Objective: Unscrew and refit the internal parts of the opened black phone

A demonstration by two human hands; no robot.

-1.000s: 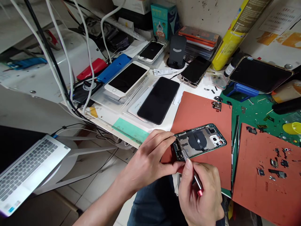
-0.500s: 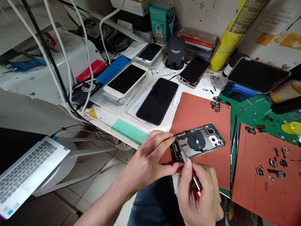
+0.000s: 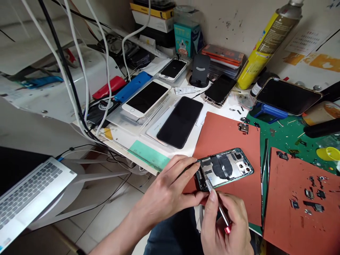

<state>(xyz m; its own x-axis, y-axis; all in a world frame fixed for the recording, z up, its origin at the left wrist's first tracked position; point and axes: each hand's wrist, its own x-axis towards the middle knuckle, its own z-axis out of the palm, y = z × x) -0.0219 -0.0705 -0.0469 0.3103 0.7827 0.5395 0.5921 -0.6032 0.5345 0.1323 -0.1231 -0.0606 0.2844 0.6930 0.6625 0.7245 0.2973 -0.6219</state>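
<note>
An opened phone housing (image 3: 235,176) lies tilted on a reddish-brown mat, its inside facing up with a round black pad and a camera cutout. My left hand (image 3: 170,184) grips its near-left end, fingers on the top edge and thumb at the lower edge. Between the thumb and fingers of my right hand (image 3: 225,226) is a slim silver precision screwdriver (image 3: 222,212) with a knurled grip and red end. It slants into the left end of the housing, where its tip is too small to make out clearly.
Small phone parts (image 3: 313,198) are scattered on a second reddish mat (image 3: 287,226) at right. A black-screened phone (image 3: 180,122) and a white phone (image 3: 147,97) lie behind. A yellow spray can (image 3: 262,46) leans at the back; a laptop (image 3: 34,198) sits lower left.
The view has shifted slightly, so the bench appears lower. Both hands keep their holds on the housing and screwdriver, and the screwdriver stays at the housing's left end.
</note>
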